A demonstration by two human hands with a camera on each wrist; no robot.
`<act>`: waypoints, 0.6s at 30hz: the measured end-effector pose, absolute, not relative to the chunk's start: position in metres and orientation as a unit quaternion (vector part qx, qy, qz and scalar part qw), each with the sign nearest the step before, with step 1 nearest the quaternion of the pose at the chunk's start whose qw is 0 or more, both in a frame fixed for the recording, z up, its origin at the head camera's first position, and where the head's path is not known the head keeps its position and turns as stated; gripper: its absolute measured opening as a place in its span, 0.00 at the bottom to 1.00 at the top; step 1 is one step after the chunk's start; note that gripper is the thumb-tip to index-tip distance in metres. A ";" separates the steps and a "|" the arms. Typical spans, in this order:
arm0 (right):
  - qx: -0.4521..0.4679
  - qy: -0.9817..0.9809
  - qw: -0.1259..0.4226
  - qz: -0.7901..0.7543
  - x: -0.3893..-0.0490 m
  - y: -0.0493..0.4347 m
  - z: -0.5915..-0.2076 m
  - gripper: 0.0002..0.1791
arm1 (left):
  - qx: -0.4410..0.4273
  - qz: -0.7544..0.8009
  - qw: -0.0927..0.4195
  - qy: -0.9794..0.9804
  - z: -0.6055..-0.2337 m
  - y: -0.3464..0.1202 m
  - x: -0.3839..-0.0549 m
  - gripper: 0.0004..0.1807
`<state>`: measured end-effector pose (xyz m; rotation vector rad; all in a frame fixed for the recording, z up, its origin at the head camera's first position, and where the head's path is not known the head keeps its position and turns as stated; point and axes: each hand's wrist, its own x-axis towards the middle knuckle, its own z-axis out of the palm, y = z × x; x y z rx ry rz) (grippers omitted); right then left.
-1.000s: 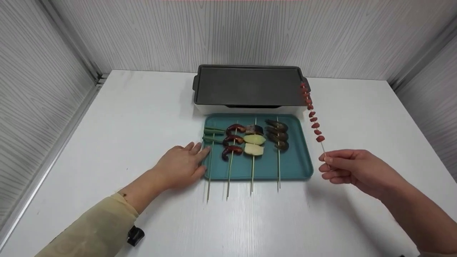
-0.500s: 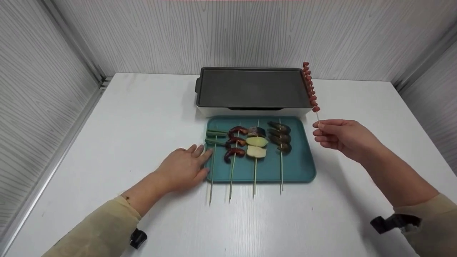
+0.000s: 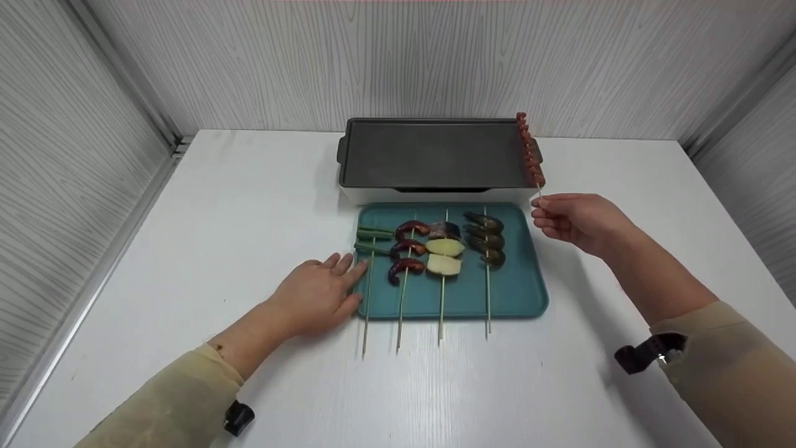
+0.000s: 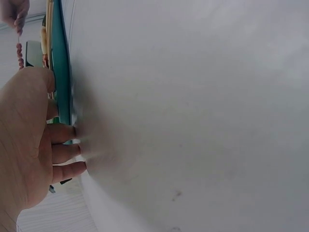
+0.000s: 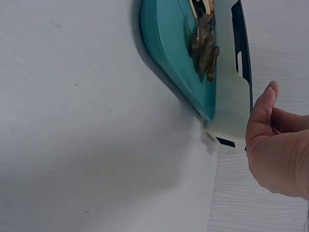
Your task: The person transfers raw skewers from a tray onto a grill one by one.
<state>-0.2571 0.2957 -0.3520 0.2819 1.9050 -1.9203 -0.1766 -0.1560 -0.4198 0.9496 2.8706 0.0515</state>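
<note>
Now the right hand (image 3: 578,218) pinches the bare end of the red skewer (image 3: 528,155) between thumb and forefinger, the other fingers curled underneath, and the threaded pieces run off beyond those tips. Here's the change: half a second ago they stood just outside the griddle (image 3: 429,152); the hand has slid left and a touch forward, and now they overlap its right edge. To my eye, that lines skewer and plate up, though whether they touch, I can't tell. Left of these fingers and nearer the person sits the teal tray (image 3: 519,292), its brown skewer (image 3: 482,235) closest, then the mixed skewer (image 3: 444,266), dark-red skewer (image 3: 407,247) and green skewer (image 3: 375,233). Farther left, at the tray's side, the left hand (image 3: 320,292) stays put, fingers straight and slightly spread, resting against its rim. Around everything, white table (image 3: 261,186).
</note>
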 end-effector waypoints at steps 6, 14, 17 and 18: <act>0.115 0.686 0.214 -0.686 -0.266 0.291 -0.356 0.10 | 0.313 0.016 0.058 0.948 -0.418 -0.157 -0.176 0.33; 0.124 0.684 0.216 -0.686 -0.270 0.288 -0.358 0.10 | 0.310 0.019 0.059 0.949 -0.421 -0.158 -0.177 0.34; 0.122 0.686 0.217 -0.684 -0.271 0.288 -0.359 0.10 | 0.310 0.020 0.060 0.949 -0.420 -0.158 -0.176 0.33; 0.121 0.686 0.218 -0.683 -0.271 0.288 -0.360 0.10 | 0.309 0.021 0.061 0.949 -0.420 -0.158 -0.176 0.33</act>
